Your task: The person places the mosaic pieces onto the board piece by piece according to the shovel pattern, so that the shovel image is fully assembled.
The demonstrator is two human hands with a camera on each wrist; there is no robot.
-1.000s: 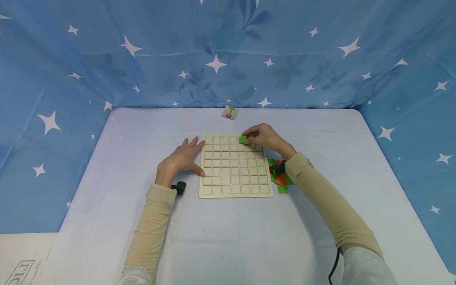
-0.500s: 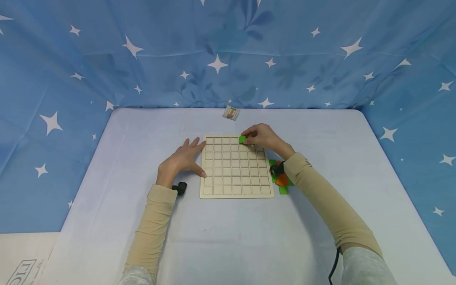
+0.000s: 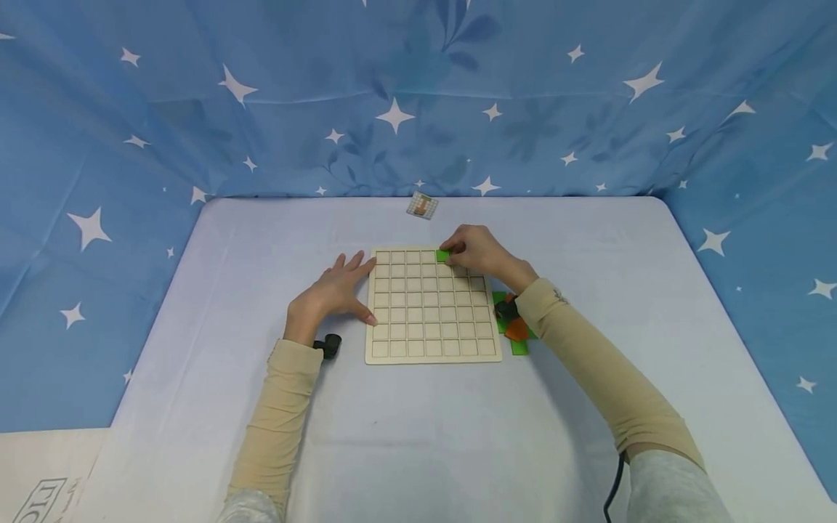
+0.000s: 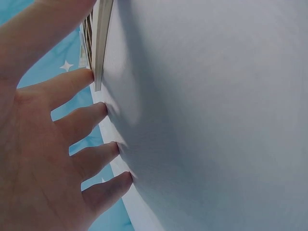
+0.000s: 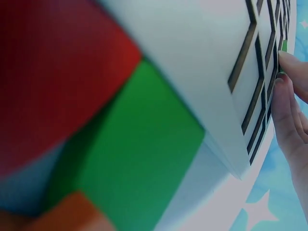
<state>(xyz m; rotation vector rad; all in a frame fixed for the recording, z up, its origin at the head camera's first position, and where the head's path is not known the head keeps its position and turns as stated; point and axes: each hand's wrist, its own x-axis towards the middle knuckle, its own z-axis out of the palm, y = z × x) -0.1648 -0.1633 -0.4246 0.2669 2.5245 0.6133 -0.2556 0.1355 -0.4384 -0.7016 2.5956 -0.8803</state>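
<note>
A square pale wooden grid board [image 3: 431, 315] lies on the white-covered table. My left hand [image 3: 330, 296] is spread at its left side, thumb and index finger touching the edge. The left wrist view has the fingertips of this hand [image 4: 48, 130] down on the cloth. At the board's far row, my right hand [image 3: 480, 252] pinches a small green square tile [image 3: 442, 256] between thumb and fingers. In the right wrist view a sliver of the green tile [image 5: 284, 45] shows above the thumb. Whether it sits fully in a cell is hard to tell.
Right of the board, partly under my right wrist, lies a loose pile of green tiles [image 3: 519, 347], orange pieces [image 3: 516, 330] and a red piece [image 5: 57, 72]. A small patterned card [image 3: 422, 205] lies near the far table edge. Behind it hangs a blue star-printed curtain [image 3: 294, 109].
My right hand and the green tile have shifted slightly left along the far row, and the tile looks flatter against the board. The left hand has stayed in place.
</note>
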